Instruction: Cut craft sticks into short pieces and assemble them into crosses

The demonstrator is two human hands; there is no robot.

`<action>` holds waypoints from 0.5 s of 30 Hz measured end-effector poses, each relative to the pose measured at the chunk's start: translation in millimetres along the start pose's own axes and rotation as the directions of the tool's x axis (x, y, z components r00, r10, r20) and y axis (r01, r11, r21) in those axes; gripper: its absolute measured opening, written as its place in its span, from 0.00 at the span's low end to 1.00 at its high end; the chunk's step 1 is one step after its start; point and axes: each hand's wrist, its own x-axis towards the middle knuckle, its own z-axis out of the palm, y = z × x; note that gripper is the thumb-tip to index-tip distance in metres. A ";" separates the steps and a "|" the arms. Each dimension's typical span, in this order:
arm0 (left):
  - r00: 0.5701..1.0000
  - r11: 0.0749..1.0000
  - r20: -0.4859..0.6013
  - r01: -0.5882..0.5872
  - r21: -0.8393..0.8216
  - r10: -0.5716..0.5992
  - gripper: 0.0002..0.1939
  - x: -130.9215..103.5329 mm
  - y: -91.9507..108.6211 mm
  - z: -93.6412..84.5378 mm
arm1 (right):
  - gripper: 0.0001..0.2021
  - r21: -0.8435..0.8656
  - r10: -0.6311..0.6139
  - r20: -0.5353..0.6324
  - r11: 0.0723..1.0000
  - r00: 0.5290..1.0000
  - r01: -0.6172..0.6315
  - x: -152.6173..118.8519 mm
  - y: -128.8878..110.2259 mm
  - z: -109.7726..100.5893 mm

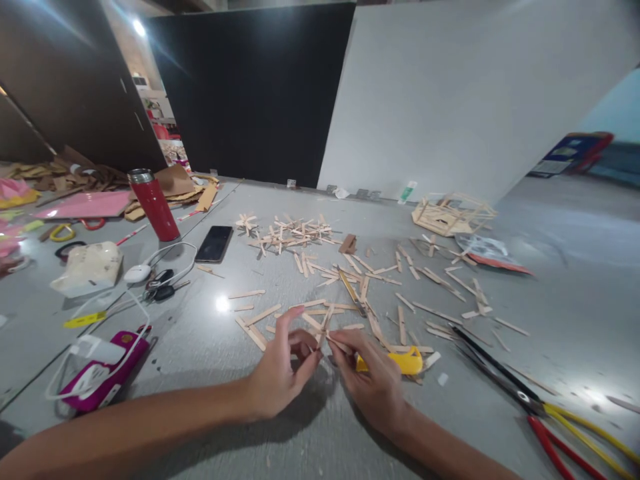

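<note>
Both hands meet above the table around a small cluster of joined craft sticks (325, 325), which fan out in several directions. My left hand (277, 370) pinches the cluster's near-left stick between thumb and a fingertip, index finger raised. From the other side, my right hand (373, 380) pinches a stick close to the cluster's middle. The exact joint is partly hidden by the fingertips. Behind the right hand's fingers lies a yellow-handled tool (407, 362), partly covered. Just beyond the hands, loose craft sticks (265, 312) and a slim yellow cutter (352, 291) rest on the grey table.
Long-bladed shears (523, 399) with red and yellow handles lie at right. A stick-built frame (453, 215) and a plastic packet (493, 253) stand farther back. On the left are a red flask (155, 205), a phone (215, 244), keys (163, 287) and a purple device (107, 370) with cables.
</note>
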 end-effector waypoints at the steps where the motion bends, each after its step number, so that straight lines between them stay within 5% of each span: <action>1: 1.000 0.999 -0.008 0.030 -0.033 -0.030 0.35 0.6 2.3 0.2 | 0.08 0.006 0.003 0.000 1.000 1.000 -0.003 -0.9 1.8 -1.0; 5: 0.988 0.984 -0.017 0.154 -0.085 -0.156 0.40 6.0 15.7 -1.1 | 0.08 0.034 0.034 0.016 0.999 0.999 -0.034 -5.0 8.3 -3.6; 11: 0.978 0.979 0.039 0.201 0.031 -0.203 0.24 10.0 21.4 -6.5 | 0.09 0.071 0.120 0.037 0.990 0.992 -0.122 -6.8 11.2 -3.5; 15: 0.976 0.975 0.029 0.216 0.048 -0.218 0.22 8.7 19.3 -7.3 | 0.10 0.104 0.126 0.040 0.986 0.991 -0.130 -3.7 10.0 -4.3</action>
